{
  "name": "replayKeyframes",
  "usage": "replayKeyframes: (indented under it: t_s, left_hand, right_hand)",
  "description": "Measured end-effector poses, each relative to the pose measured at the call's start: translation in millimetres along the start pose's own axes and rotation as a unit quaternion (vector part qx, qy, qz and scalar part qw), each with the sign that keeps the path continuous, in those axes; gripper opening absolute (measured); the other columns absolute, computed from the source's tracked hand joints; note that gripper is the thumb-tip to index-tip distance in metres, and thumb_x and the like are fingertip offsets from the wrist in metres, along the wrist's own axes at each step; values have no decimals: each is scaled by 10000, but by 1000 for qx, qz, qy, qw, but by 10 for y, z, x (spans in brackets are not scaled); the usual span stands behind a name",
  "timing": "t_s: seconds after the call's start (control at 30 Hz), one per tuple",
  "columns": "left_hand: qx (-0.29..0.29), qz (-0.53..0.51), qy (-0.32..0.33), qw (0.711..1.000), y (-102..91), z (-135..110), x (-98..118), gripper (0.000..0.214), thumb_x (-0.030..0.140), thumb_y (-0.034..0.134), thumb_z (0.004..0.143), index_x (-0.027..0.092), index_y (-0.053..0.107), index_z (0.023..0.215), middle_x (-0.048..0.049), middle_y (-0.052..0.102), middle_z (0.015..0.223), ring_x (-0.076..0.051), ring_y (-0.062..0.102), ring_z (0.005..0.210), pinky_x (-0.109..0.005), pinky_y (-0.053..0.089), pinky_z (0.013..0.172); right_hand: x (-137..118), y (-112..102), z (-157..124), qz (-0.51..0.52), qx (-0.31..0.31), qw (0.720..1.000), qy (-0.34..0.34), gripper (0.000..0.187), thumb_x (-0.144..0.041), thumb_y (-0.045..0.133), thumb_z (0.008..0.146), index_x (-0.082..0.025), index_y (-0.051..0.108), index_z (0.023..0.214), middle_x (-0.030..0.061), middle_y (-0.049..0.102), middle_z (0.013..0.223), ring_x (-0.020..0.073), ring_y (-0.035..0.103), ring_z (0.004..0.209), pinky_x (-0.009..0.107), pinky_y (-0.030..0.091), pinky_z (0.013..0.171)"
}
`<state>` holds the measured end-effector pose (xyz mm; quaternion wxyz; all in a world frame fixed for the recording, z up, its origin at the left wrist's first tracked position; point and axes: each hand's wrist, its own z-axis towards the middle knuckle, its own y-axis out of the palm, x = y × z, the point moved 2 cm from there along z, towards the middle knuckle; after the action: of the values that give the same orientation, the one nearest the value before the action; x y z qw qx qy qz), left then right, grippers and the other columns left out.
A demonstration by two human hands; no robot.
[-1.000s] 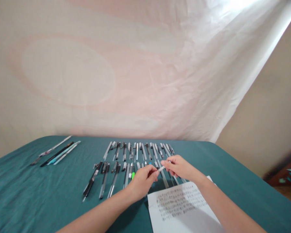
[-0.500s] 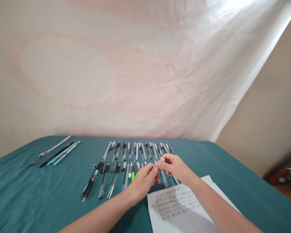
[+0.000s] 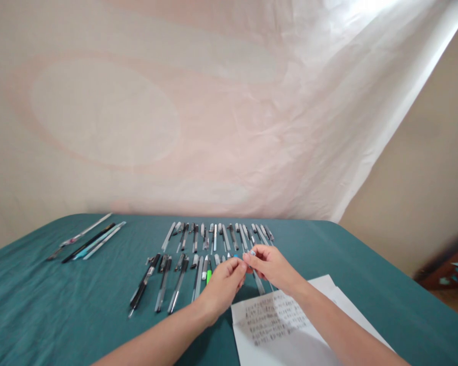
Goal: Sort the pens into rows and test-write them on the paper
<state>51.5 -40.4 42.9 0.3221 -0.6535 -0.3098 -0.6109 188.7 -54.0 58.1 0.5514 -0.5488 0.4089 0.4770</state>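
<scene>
My left hand (image 3: 223, 282) and my right hand (image 3: 272, 265) meet fingertip to fingertip just above the near row of pens (image 3: 168, 277). Both are closed in a pinch on a small pale pen (image 3: 251, 252), whose light tip shows above my right fingers. Most of that pen is hidden by the fingers. A far row of pens (image 3: 217, 235) lies just beyond the hands on the teal tablecloth (image 3: 61, 300).
A white sheet of paper with handwritten lines (image 3: 278, 317) lies under my right forearm near the table's front. Several long pens (image 3: 89, 240) lie apart at the far left. A pale draped sheet (image 3: 213, 112) hangs behind the table.
Both hands have drifted slightly away from me and closer together. The pale pen, seen lying crosswise between the fingertips before, is now turned up and mostly hidden in my right fingers.
</scene>
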Motion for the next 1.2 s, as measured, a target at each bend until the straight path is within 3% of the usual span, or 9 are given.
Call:
replayKeyframes:
  t_s: [0.2, 0.33, 0.5, 0.6, 0.7, 0.9, 1.2]
  left_hand:
    - [-9, 18, 28, 999, 2, -10, 23, 413, 510, 369, 796, 148, 548, 878, 83, 265, 496, -57, 238, 428, -200, 185, 433]
    - [-8, 28, 1, 1000, 6, -9, -20, 452, 522, 362, 792, 135, 566, 904, 77, 296, 487, -63, 255, 429, -209, 186, 431]
    - [-12, -12, -55, 998, 14, -1, -97, 444, 514, 381, 782, 129, 557, 915, 70, 360, 515, -51, 243, 400, -213, 159, 405]
    - [-24, -58, -74, 995, 25, 2, -130, 449, 512, 405, 768, 129, 535, 964, 68, 390, 552, -40, 214, 386, -213, 128, 392]
    - [-31, -75, -74, 994, 31, 2, -147, 450, 506, 419, 763, 126, 530, 976, 62, 409, 567, -35, 219, 387, -209, 135, 390]
    - [-30, -80, -67, 994, 38, 9, -149, 436, 484, 423, 767, 115, 523, 977, 61, 414, 568, -31, 222, 385, -204, 136, 383]
    - [-25, -73, -72, 994, 34, 6, -138, 419, 479, 434, 760, 121, 532, 956, 59, 419, 573, -32, 239, 387, -201, 158, 380]
  right_hand:
    - [10, -6, 1, 6, 24, 1000, 13, 332, -487, 559, 706, -178, 454, 641, -75, 440, 451, 46, 365, 366, 164, 270, 358]
    - [-21, -125, 29, 8, 31, 999, 19, 333, -496, 525, 729, -171, 483, 670, -60, 460, 455, 51, 380, 370, 163, 297, 353]
    - [158, -639, 153, -26, 95, 995, -7, 317, -458, 515, 741, -156, 545, 834, 32, 588, 770, 93, 528, 542, 179, 394, 404]
    - [484, -991, 225, -112, 166, 979, 36, 294, -406, 505, 750, -157, 531, 906, 16, 580, 719, 86, 517, 494, 192, 417, 410]
    - [796, -1177, 262, -137, 195, 970, 52, 289, -335, 557, 716, -152, 481, 928, -32, 537, 598, 84, 507, 441, 202, 420, 413]
    - [989, -1173, 278, -167, 145, 973, 64, 218, -348, 600, 666, -155, 512, 716, -42, 533, 511, 97, 514, 437, 213, 430, 420]
    - [1026, -1116, 302, -217, 129, 964, 83, 186, -316, 582, 687, -146, 555, 756, -28, 569, 510, 94, 521, 412, 196, 412, 395]
